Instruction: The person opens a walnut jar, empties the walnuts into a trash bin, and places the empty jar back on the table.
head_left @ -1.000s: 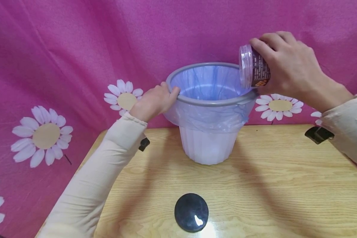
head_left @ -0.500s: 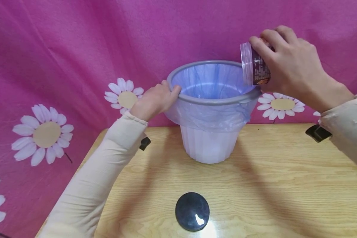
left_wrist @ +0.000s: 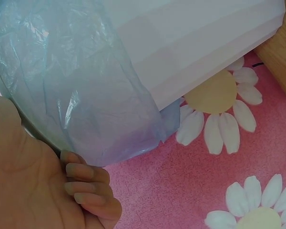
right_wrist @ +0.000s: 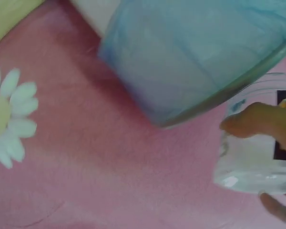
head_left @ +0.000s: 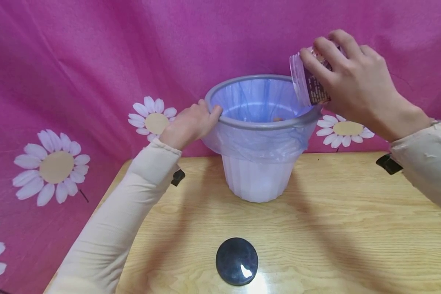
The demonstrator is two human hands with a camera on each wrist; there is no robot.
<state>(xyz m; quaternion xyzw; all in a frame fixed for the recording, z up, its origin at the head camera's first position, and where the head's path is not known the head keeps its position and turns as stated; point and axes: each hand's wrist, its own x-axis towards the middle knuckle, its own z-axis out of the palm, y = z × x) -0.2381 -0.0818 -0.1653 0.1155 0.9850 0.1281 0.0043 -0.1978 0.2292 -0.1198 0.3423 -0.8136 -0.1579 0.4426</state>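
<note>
A white ribbed trash bin with a grey rim stands on the table, lined with a translucent blue bag folded over the rim. My left hand grips the rim at its left side; the left wrist view shows the fingertips curled at the rim. With its mouth tipped left over the bin's right edge, a clear plastic jar with a dark printed label is held by my right hand. Inside the bin, near the front rim, a small orange-brown bit shows. The jar's inside is mostly hidden.
A round, glossy black lid lies on the wooden table toward the front. Black clips sit along the table's sides. Behind it hangs a pink cloth with large white daisies.
My right hand has shifted slightly left and up, tilting the jar's mouth further downward. The orange-brown bit now shows in the bin. My left hand stays on the rim.
</note>
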